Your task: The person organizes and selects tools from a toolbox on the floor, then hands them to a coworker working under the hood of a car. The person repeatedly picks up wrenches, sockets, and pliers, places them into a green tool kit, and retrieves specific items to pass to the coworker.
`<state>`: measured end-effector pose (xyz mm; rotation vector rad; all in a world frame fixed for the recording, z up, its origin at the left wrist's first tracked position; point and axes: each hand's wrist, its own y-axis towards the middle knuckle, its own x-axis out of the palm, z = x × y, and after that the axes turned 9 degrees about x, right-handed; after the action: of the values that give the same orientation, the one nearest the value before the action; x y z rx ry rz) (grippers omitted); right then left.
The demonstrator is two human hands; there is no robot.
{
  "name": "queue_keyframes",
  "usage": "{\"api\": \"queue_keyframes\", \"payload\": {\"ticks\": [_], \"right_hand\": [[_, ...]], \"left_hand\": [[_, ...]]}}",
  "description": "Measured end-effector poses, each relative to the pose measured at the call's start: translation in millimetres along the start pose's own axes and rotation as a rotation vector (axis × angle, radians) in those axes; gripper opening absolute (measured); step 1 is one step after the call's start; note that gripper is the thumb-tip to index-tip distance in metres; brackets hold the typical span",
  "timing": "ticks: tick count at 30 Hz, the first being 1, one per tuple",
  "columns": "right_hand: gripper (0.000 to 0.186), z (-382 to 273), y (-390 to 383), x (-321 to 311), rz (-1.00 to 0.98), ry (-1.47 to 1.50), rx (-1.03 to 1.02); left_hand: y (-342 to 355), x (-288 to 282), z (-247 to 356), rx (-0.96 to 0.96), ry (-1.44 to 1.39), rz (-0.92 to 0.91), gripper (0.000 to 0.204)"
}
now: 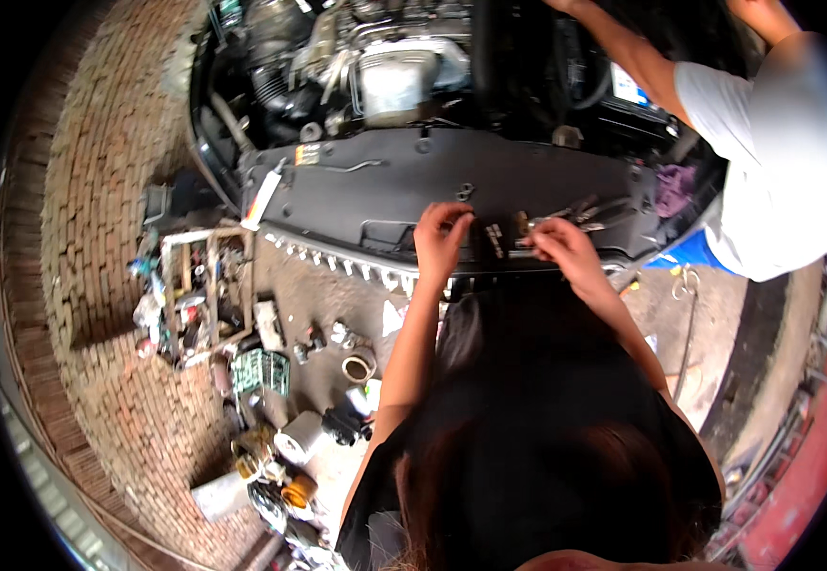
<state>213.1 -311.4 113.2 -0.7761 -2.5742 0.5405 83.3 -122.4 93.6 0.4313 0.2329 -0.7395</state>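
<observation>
Near the centre of the frame, over a black panel (375, 190) at the front of a car's engine bay (399, 81), the left hand (444, 238) has curled fingers and the right hand (566, 246) a narrow thumb-and-finger pinch; I cannot tell whether either holds anything. Small metal parts (494, 241) lie between them, with metal tools (583, 211) just beyond the right hand. At upper right, a co-worker (780, 195) in a white shirt reaches toward the engine bay.
</observation>
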Motion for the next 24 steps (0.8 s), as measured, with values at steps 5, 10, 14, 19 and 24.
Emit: {"api": "queue_keyframes", "payload": {"ticks": [5,10,14,19,24], "right_hand": [[0.013,7.4,-3.1,-10.5,0.065,-0.037,-0.001],[0.011,10.9,-5.9,-18.1,0.088,-0.062,0.05],[0.011,12.0,-5.0,-18.7,0.102,-0.047,0.054],[0.011,10.3,-3.1,-20.8,0.112,-0.048,0.048],[0.013,8.0,-9.4,-31.8,0.21,-0.019,0.043]], "left_hand": [[11.8,-63.9,-77.9,-0.129,0.272,0.316,0.011],[18.2,-123.0,-139.4,-0.157,0.606,0.463,0.01],[21.9,-144.8,-157.8,-0.168,0.866,0.462,0.01],[15.7,-142.7,-160.4,-0.149,0.97,0.477,0.009],[5.9,-135.9,-149.1,-0.155,0.976,0.479,0.012]]}}
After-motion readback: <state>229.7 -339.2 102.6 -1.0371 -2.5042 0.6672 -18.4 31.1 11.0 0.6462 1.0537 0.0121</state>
